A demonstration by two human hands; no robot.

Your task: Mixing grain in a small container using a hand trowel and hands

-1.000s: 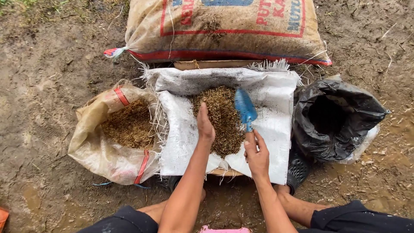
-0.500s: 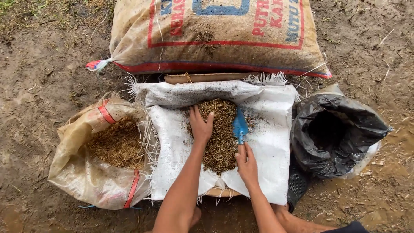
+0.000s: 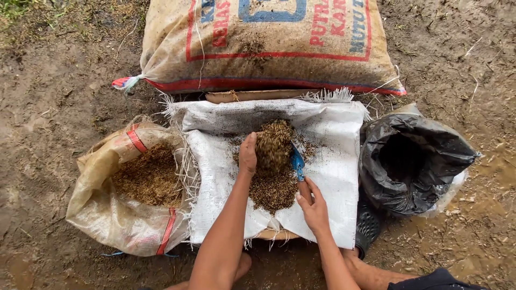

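On the muddy ground before us lies a white woven sack (image 3: 333,161), spread flat as a work sheet, and at its middle sits a heap of brown husk mix (image 3: 271,177). Our left hand (image 3: 248,154) stands on edge against the left flank of the heap, fingers straight and together, pressing into the loose material and clasping nothing. Our right hand (image 3: 313,207) is clenched round the handle of a small blue scoop (image 3: 297,161), whose blade is dug into the right side of the same heap. So the pile is caught between palm and scoop, right in the centre of the sheet.

Left of the sheet, touching its frayed edge, we see an open tan sack (image 3: 102,215) with red stripes, brown husk showing inside its mouth. To the right, just beside the sheet, a black plastic bag (image 3: 430,156) gapes open, its inside too dark to make out. Beyond the sheet lies a full printed sack (image 3: 269,59) on its side, and a strip of wooden board (image 3: 252,96) peeks out between the two.
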